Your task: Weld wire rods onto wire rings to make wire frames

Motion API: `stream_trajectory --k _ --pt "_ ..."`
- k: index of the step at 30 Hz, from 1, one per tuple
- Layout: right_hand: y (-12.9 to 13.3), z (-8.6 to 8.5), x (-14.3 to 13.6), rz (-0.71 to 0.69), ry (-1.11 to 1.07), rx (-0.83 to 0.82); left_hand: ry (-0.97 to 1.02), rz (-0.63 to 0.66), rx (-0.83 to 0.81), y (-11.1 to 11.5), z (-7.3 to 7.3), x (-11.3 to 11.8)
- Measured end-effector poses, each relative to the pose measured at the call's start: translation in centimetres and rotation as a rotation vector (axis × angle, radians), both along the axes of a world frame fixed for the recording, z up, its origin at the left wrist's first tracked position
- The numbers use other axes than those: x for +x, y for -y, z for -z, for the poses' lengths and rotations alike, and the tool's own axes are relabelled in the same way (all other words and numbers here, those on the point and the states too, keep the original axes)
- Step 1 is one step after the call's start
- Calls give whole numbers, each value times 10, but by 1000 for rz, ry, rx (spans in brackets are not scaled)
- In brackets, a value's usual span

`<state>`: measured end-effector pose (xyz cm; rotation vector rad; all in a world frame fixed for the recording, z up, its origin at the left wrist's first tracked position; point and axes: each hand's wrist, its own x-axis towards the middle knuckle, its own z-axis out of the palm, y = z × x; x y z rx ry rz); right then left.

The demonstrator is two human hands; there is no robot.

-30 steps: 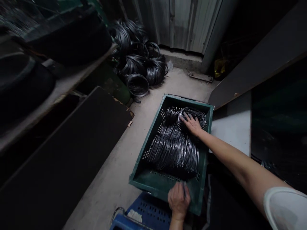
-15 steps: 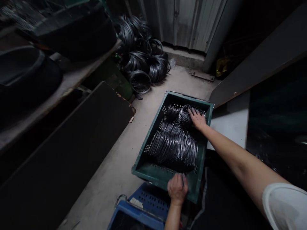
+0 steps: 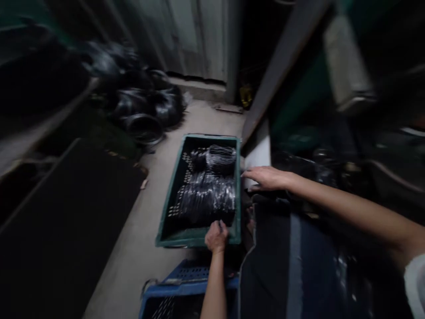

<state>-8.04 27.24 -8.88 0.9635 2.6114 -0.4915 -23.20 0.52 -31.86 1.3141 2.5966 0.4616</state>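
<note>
A green plastic crate with perforated walls holds coils of thin dark wire, packed in rows. One coil of wire lies on its side at the crate's far right. My left hand is closed around the crate's near rim, and its fingertips are partly hidden. My right hand is empty, fingers stretched out, just outside the crate's right side and above a white panel.
A blue crate stands below the green one. Large wire coils are piled by the metal wall. At left is a dark board; at right, dark fabric and an upright panel.
My right hand has left the coil and moved out past the crate's right side. My left hand stays at the near rim. The camera view has swung right, and the picture is blurred.
</note>
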Motion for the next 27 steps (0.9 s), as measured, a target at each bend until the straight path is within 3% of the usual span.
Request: stream_trajectory --k 2,5,7,8,10,12,15,17,19,21,24,27 --pt "34 -49 61 56 -68 -55 72 -63 -91 -5 -5 -6" --pt "99 -100 162 425 -140 47 124 -115 -217 -17 -22 -13" --pt "151 -106 223 695 -131 109 118 -86 -239 -25 -41 -15" --pt "178 -101 247 747 -160 108 112 -64 -238 -29 -53 -15" --pt "226 -77 279 715 -223 112 108 -28 -217 -37 -82 -13" --pt "258 -47 288 701 -220 173 109 19 -151 -44 -114 -4" --pt "272 -13 281 760 -227 263 93 110 2 -48 -168 25" --pt "267 -4 272 794 -227 307 75 209 143 -43 -205 56" --pt "262 -2 265 796 -236 322 64 442 436 -30 -241 95" --pt "263 -6 260 775 -255 322 6 686 588 -11 -268 134" --pt "275 -15 258 747 -288 303 -91 927 542 20 -285 177" --pt "287 -21 263 742 -319 258 -102 994 287 41 -273 196"
